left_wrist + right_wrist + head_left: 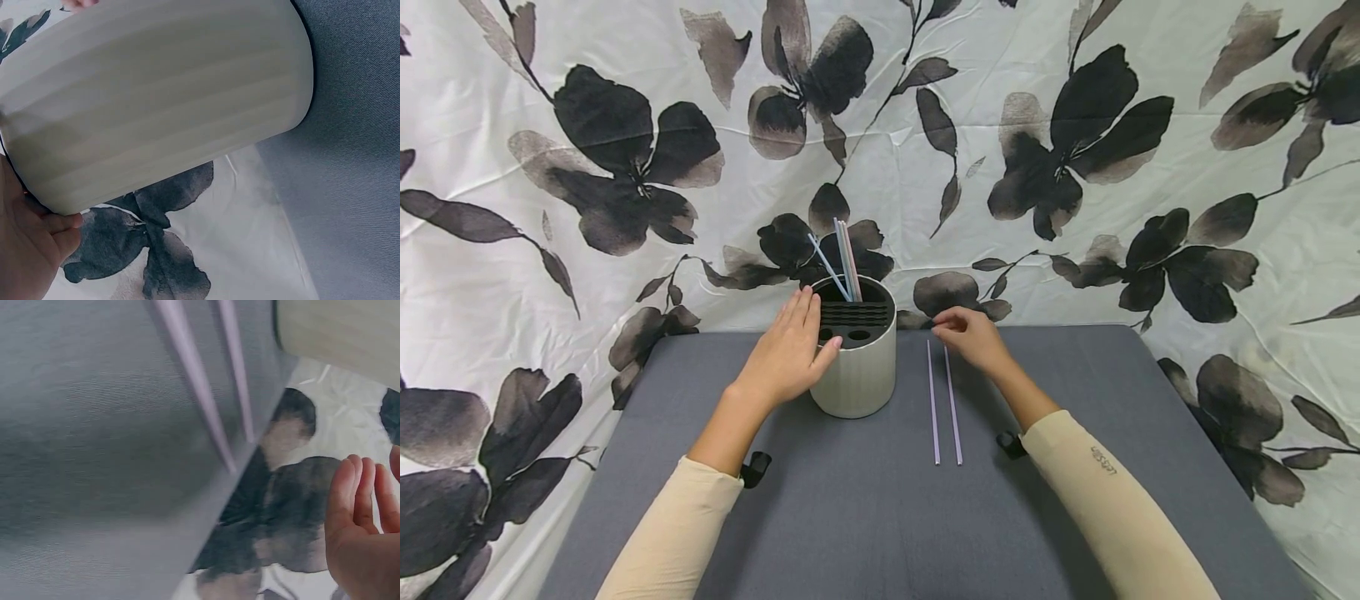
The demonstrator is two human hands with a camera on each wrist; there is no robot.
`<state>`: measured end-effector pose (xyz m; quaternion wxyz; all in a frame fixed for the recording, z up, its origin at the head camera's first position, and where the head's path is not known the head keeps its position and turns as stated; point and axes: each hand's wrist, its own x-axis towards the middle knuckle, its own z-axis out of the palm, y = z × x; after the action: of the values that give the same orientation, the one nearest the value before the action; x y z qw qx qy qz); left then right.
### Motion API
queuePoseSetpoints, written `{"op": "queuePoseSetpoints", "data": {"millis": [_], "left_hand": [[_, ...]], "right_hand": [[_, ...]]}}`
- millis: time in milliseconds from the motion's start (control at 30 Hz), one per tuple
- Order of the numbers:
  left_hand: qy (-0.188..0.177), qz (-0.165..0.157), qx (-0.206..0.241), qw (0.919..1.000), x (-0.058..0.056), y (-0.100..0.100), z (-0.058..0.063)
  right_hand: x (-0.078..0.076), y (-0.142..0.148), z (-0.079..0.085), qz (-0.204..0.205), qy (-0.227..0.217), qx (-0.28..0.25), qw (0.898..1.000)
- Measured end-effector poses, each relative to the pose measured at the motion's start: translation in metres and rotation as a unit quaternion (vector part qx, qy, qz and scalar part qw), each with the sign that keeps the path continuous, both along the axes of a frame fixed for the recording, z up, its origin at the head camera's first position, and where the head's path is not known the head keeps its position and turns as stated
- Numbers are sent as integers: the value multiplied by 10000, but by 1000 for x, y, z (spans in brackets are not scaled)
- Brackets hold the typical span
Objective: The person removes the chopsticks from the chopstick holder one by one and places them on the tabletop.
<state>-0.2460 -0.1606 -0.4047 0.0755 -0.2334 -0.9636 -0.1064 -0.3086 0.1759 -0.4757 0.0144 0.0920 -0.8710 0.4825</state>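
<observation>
A cream ribbed round holder [856, 387] stands upright near the table's far edge, topped by a black insert [853, 315] with slots and round holes. Several thin pastel straws [847, 262] lean in its back part. My left hand [785, 350] rests on the holder's left rim, fingers straight, thumb over the front holes; the left wrist view shows the holder's wall [156, 106] close up. Two lilac straws [933, 404] lie side by side right of the holder. Above their far ends is my right hand [976, 340], fingers loosely bent; in the right wrist view its fingers [340, 494] hold nothing visible.
The grey table [850, 517] ends just behind the holder. A white cloth with dark flowers [940, 167] hangs behind it. Dark wrist straps [756, 469] show at both cuffs.
</observation>
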Motion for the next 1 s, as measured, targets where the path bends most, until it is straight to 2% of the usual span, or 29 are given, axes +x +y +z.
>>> {"op": "queuePoseSetpoints", "data": {"millis": [367, 633, 1000], "left_hand": [[-77, -14, 1, 10000, -7, -2, 1], [-179, 1, 14, 9998, -8, -3, 1], [-159, -7, 59, 9999, -7, -1, 2]], "right_hand": [[-16, -30, 44, 244, 633, 174, 9975], [-32, -57, 75, 518, 941, 20, 9942], [-41, -90, 91, 765, 1084, -21, 9912]]}}
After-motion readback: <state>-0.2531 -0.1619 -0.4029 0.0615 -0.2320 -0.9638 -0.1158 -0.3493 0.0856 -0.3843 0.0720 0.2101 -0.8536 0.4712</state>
